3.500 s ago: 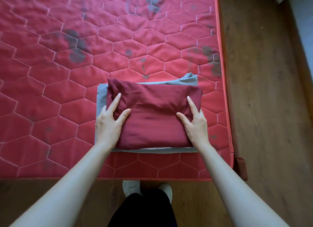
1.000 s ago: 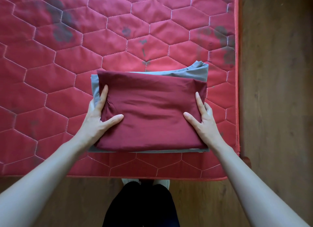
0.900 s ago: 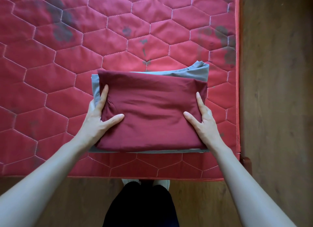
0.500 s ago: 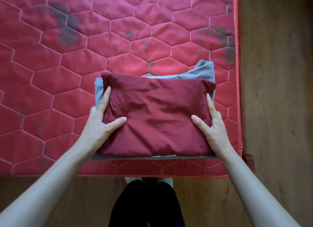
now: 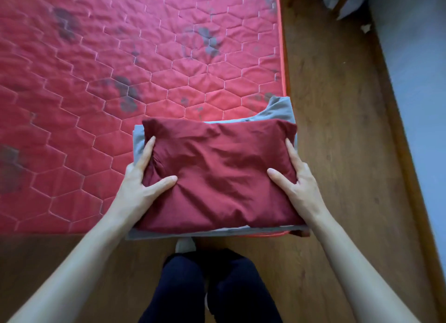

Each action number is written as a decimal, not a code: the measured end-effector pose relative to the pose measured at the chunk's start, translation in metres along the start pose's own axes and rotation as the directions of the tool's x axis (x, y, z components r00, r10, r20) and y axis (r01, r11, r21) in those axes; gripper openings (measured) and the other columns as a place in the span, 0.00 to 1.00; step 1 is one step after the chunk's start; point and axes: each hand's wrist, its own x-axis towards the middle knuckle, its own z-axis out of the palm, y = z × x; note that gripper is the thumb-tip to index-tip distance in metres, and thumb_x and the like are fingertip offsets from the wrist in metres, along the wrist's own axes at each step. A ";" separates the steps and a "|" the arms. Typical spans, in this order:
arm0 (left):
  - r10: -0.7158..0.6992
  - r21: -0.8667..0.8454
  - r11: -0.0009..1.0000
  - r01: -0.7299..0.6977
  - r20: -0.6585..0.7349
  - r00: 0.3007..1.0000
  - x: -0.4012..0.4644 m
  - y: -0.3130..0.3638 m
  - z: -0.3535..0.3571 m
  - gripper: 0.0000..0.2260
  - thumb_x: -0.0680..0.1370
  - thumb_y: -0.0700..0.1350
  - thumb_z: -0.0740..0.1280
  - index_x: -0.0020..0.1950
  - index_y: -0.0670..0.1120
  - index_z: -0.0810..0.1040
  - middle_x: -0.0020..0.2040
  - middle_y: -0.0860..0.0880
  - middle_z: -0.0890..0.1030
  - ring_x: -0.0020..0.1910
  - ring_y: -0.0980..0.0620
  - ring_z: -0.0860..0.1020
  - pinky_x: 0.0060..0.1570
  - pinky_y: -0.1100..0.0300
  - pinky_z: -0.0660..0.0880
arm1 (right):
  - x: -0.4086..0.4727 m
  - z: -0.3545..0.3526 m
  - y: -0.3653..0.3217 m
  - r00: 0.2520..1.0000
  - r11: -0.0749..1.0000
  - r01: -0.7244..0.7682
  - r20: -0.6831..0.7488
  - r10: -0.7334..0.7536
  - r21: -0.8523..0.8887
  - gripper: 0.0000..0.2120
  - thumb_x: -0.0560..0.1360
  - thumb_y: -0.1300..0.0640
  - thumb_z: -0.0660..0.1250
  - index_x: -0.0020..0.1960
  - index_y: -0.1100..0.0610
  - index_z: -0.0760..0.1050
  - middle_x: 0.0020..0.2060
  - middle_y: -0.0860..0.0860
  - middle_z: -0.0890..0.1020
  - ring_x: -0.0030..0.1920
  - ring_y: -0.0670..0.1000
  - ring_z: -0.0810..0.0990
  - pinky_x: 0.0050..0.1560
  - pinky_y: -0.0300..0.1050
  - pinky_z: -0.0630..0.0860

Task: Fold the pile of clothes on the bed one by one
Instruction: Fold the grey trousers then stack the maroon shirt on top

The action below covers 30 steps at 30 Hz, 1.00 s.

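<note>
Left hand (image 5: pixel 138 190) is gripping the left edge of the stack, thumb pressing down on top of the maroon cloth (image 5: pixel 217 173) and the fingers running along its side, tucked against the grey cloth (image 5: pixel 281 110) underneath. Right hand (image 5: pixel 298 185) is doing the mirror job on the right edge, thumb lying on the maroon fabric, fingers wrapping the side. Both hands are grasping the folded pile between them, so the stack is sitting squarely between the two palms, directly in front of the person.

The maroon piece is lying on top, folded into a puffy rectangle and wrinkling in the middle where the thumbs are squeezing. The grey piece is peeking out beneath it on the left, along the near edge, and at the far right corner.

The pile is sitting at the near right corner of the bed (image 5: pixel 96 81), overhanging both the near edge and the right edge; whether it is resting there or lifted clear, I cannot tell. Around it, the red quilted mattress is stretching away to the left and beyond, marked with dark blotches. Wooden floor (image 5: pixel 337 129) is showing to the right and below, with the person's dark trousers (image 5: pixel 210 286) at the bottom.
</note>
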 end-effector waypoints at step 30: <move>0.503 -0.243 0.825 -0.510 -0.093 0.859 -0.155 0.383 0.256 0.35 0.71 0.41 0.74 0.70 0.68 0.65 0.60 0.73 0.72 0.59 0.74 0.72 0.51 0.80 0.68 | -0.046 -0.490 0.010 0.903 0.938 0.346 -0.273 -0.331 0.006 0.35 0.68 0.32 0.68 0.70 0.26 0.56 0.60 0.43 0.73 0.57 0.33 0.71 0.52 0.30 0.65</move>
